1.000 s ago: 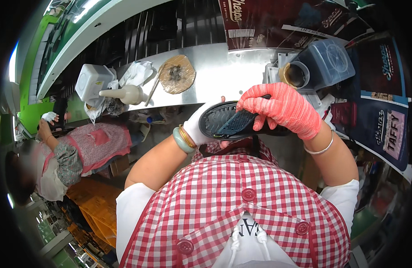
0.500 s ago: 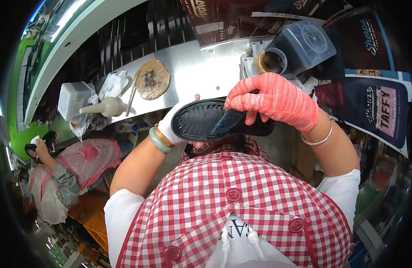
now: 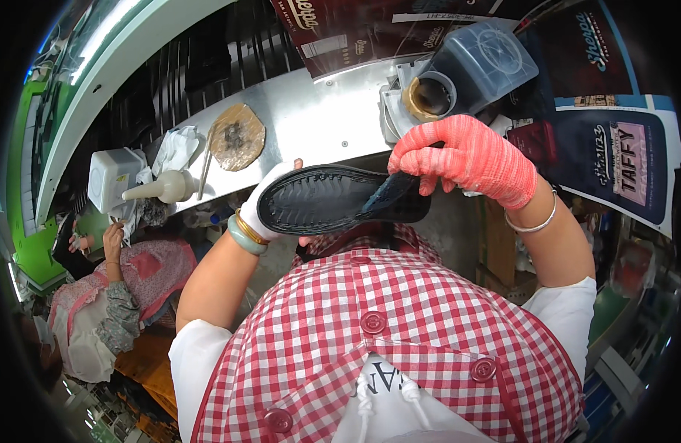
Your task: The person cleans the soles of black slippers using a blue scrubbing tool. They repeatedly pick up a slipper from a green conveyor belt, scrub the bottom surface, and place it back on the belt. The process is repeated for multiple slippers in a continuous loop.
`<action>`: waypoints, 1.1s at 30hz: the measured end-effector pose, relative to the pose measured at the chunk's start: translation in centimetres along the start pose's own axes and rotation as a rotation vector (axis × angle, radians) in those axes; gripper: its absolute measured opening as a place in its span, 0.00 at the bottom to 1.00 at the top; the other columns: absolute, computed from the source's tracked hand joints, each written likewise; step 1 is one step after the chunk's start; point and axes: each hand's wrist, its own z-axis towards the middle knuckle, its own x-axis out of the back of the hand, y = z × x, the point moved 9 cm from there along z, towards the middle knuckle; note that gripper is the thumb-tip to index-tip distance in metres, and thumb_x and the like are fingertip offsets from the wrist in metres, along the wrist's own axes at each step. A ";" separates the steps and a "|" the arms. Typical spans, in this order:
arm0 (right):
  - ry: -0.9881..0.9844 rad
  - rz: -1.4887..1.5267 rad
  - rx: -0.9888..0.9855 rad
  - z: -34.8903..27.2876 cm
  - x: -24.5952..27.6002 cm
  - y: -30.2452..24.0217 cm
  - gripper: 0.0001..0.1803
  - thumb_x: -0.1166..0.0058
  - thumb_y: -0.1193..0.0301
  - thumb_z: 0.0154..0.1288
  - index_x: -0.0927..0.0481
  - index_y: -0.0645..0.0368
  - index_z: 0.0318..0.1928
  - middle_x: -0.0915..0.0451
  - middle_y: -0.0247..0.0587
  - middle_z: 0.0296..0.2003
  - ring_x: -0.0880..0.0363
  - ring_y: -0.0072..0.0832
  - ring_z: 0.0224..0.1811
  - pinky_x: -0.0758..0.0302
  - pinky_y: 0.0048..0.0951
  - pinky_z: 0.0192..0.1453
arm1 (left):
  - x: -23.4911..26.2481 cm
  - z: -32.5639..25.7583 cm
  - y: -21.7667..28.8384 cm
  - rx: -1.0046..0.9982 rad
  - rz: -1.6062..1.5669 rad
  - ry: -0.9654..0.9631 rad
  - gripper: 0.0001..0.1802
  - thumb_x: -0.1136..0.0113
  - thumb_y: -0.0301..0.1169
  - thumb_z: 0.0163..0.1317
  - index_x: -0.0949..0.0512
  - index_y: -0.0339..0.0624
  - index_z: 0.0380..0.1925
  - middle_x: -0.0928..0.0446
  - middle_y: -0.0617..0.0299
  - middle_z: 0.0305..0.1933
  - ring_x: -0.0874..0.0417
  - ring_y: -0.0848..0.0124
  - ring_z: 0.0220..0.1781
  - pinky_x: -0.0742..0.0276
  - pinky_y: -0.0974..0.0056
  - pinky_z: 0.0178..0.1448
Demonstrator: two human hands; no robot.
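Note:
A long black shoe sole [image 3: 311, 199] is held over my apron front, its ridged face toward me. My left hand [image 3: 270, 192], in a white glove, wraps round its left end, thumb and fingertips at the rims. Over the sole's right part is my right hand [image 3: 459, 159] in a coral knit glove, fingers pinched on the upper end of a dark blue textured strip [image 3: 388, 193]. The strip slants down onto the middle of the sole; whether it is fixed there I cannot tell. The sole's right end lies partly behind the strip and glove.
On the metal bench [image 3: 311, 111] are a round brown pad [image 3: 237, 138], a pale nozzle bottle [image 3: 167, 187], a white canister [image 3: 115, 177], a pot with dark contents [image 3: 431, 97] and a clear bin [image 3: 492, 66]. At left a co-worker's hand [image 3: 114, 242] is near a dark shoe [image 3: 63, 236].
The sole has shifted left, while my right hand has moved to the right with the strip's upper end. The bench slides left in view. The co-worker's hands have changed position.

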 end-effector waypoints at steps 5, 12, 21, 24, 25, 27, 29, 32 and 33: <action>0.034 0.029 -0.055 -1.0 0.9 2.0 0.13 0.44 0.64 0.59 0.18 0.59 0.39 0.19 0.30 0.29 0.24 0.16 0.24 0.31 0.17 0.28 | 3.4 -1.0 0.1 -0.101 0.029 0.395 0.36 0.61 0.57 0.65 0.34 0.34 0.57 0.25 0.45 0.50 0.18 0.58 0.37 0.18 0.60 0.29; 0.290 0.284 0.280 -2.6 1.9 -0.8 0.14 0.42 0.63 0.59 0.19 0.62 0.37 0.20 0.32 0.27 0.24 0.15 0.23 0.31 0.13 0.24 | -1.0 -0.3 0.7 -0.201 0.136 0.107 0.34 0.62 0.54 0.66 0.36 0.35 0.59 0.28 0.45 0.55 0.20 0.56 0.48 0.17 0.53 0.38; 0.679 0.814 0.597 -3.8 6.1 1.6 0.13 0.48 0.61 0.66 0.22 0.56 0.43 0.22 0.34 0.40 0.34 0.12 0.18 0.40 0.11 0.20 | -6.6 -2.4 1.6 -0.612 0.415 0.077 0.40 0.40 0.46 0.55 0.43 0.39 0.63 0.30 0.54 0.55 0.23 0.64 0.50 0.25 0.56 0.55; 0.662 0.976 0.559 -3.3 6.0 2.1 0.13 0.48 0.62 0.66 0.23 0.57 0.43 0.22 0.34 0.41 0.35 0.12 0.17 0.40 0.12 0.21 | -9.0 -3.2 2.5 -0.802 0.478 0.052 0.44 0.35 0.43 0.52 0.46 0.40 0.65 0.34 0.55 0.59 0.24 0.63 0.53 0.26 0.55 0.57; 0.634 0.987 0.585 -3.1 6.0 1.8 0.13 0.49 0.62 0.67 0.23 0.57 0.44 0.23 0.34 0.36 0.35 0.12 0.17 0.40 0.12 0.20 | -9.4 -3.5 2.9 -0.834 0.588 0.049 0.48 0.31 0.39 0.49 0.49 0.41 0.66 0.36 0.56 0.61 0.29 0.65 0.58 0.29 0.57 0.60; 0.564 0.991 0.636 -3.1 6.2 1.2 0.14 0.50 0.61 0.67 0.23 0.58 0.44 0.24 0.32 0.28 0.35 0.12 0.16 0.42 0.12 0.19 | -10.6 -5.5 3.7 -1.109 0.881 0.173 0.52 0.29 0.30 0.45 0.52 0.43 0.67 0.40 0.57 0.63 0.35 0.65 0.63 0.34 0.59 0.64; 0.539 0.974 0.639 -3.1 6.0 0.8 0.14 0.50 0.61 0.67 0.23 0.58 0.45 0.26 0.30 0.23 0.36 0.11 0.16 0.42 0.11 0.18 | -10.8 -6.9 4.5 -1.202 1.125 0.318 0.55 0.31 0.20 0.43 0.56 0.45 0.68 0.43 0.55 0.66 0.35 0.63 0.63 0.36 0.60 0.64; 0.559 0.936 0.605 -3.3 5.5 -0.4 0.16 0.49 0.59 0.67 0.24 0.58 0.45 0.29 0.26 0.17 0.37 0.10 0.15 0.44 0.11 0.18 | -13.5 -10.5 5.8 -1.654 1.833 0.609 0.36 0.42 0.32 0.56 0.47 0.45 0.64 0.45 0.51 0.67 0.34 0.63 0.63 0.34 0.60 0.64; 0.550 0.938 0.595 -3.2 5.1 -1.0 0.16 0.48 0.59 0.66 0.24 0.57 0.46 0.30 0.24 0.16 0.36 0.08 0.16 0.44 0.09 0.18 | -13.9 -11.7 5.9 -1.814 1.866 0.503 0.31 0.47 0.37 0.60 0.45 0.46 0.62 0.45 0.51 0.67 0.33 0.61 0.62 0.33 0.59 0.64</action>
